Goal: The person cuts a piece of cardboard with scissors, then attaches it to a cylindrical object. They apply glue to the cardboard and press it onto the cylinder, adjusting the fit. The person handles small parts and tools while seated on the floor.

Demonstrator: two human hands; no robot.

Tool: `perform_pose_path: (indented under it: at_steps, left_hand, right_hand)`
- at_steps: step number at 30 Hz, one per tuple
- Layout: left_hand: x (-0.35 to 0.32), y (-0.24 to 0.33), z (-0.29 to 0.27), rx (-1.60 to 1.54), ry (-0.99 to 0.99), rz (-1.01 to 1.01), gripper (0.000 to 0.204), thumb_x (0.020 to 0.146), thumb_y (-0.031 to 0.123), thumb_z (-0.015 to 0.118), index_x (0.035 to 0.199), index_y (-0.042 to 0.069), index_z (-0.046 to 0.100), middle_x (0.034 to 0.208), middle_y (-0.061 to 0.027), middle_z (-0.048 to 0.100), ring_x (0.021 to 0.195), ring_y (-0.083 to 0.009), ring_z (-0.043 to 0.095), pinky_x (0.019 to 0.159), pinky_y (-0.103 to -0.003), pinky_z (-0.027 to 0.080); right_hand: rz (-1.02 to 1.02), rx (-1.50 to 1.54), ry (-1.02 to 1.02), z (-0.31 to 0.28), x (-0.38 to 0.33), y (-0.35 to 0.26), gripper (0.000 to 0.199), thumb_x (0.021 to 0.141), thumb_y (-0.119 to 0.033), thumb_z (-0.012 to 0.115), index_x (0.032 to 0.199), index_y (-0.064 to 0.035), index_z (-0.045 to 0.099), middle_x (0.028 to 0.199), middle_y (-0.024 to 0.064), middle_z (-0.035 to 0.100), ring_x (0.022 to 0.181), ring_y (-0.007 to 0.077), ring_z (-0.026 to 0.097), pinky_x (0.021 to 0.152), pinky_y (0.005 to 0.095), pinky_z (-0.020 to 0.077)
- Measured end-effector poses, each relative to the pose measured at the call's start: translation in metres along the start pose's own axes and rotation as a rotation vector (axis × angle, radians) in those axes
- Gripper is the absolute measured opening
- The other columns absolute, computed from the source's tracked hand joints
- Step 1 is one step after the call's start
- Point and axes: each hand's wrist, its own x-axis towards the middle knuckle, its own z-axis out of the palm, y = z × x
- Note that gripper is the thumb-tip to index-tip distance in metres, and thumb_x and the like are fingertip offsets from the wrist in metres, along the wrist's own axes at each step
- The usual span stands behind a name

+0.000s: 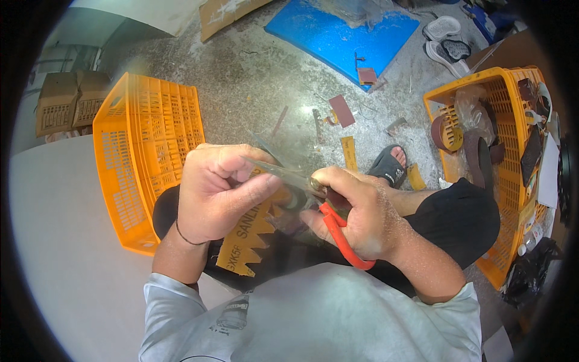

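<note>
Closed fingers of my left hand (218,196) grip a strip of sandpaper (244,238), its yellow printed back showing. The strip hangs down over my dark trousers, and one edge is cut into jagged teeth. My right hand (368,214) is closed around a pair of scissors (345,246) with red handles. Their metal blades point left, apart from each other, with the tips close to my left thumb and fingers. Where the blades meet the sandpaper is partly hidden by my left hand. Fine dust covers both of my hands and forearms.
A yellow-orange plastic crate (114,175) stands at left. Another crate (512,199) at right holds sandpaper pieces and plastic. Sandpaper scraps (342,110) lie on the floor before a blue board (338,36). My sandalled foot (389,166) rests among them.
</note>
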Motion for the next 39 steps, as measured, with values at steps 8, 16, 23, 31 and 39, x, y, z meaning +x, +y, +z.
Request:
perform_pose_path:
  at_steps: [8,16,23,31,39]
  left_hand:
    - [-0.004,-0.007,0.0,-0.093,0.002,-0.063,0.004,0.083,0.001,0.075,0.085,-0.002,0.072,0.062,0.0011,0.059,0.056,-0.0038,0.05,0.052,-0.022,0.04]
    - [-0.001,-0.012,-0.006,-0.026,-0.013,-0.062,0.005,0.086,0.003,0.076,0.085,-0.001,0.074,0.063,0.0033,0.058,0.055,-0.0016,0.046,0.051,-0.021,0.035]
    - [0.001,-0.006,-0.006,-0.155,-0.003,-0.109,0.007,0.089,0.002,0.074,0.092,-0.004,0.073,0.076,-0.0014,0.069,0.065,-0.0037,0.06,0.058,-0.02,0.047]
    - [0.011,-0.032,0.023,-0.08,0.141,-0.004,0.015,0.088,0.013,0.071,0.09,-0.002,0.073,0.074,-0.0078,0.069,0.066,-0.01,0.064,0.06,-0.028,0.051]
    - [0.002,-0.031,0.031,-0.267,0.143,0.069,0.018,0.091,0.008,0.068,0.106,-0.002,0.073,0.094,-0.0116,0.072,0.085,-0.0141,0.068,0.076,-0.029,0.054]
  right_hand:
    - [-0.012,-0.009,0.009,0.001,0.0,0.004,0.04,0.078,-0.013,0.082,0.111,-0.005,0.06,0.084,0.0099,0.065,0.069,0.0203,0.065,0.064,0.033,0.0515]
    - [-0.004,0.006,0.004,0.004,-0.001,0.013,0.037,0.081,-0.014,0.081,0.111,-0.0025,0.062,0.087,0.0097,0.066,0.072,0.0171,0.063,0.065,0.0315,0.0514]
    - [0.446,0.124,0.127,0.004,0.013,0.027,0.033,0.089,-0.015,0.078,0.112,0.0004,0.061,0.093,0.003,0.061,0.086,0.0067,0.054,0.078,0.0245,0.0476]
    - [0.0,0.12,0.265,0.012,0.01,-0.001,0.049,0.084,0.002,0.079,0.124,-0.0045,0.053,0.103,0.0035,0.063,0.078,0.0032,0.053,0.072,0.022,0.0489]
    - [0.079,0.316,0.387,0.014,0.021,-0.009,0.035,0.088,0.007,0.07,0.118,-0.0037,0.055,0.092,0.0031,0.065,0.083,0.0076,0.061,0.078,0.0236,0.0509]
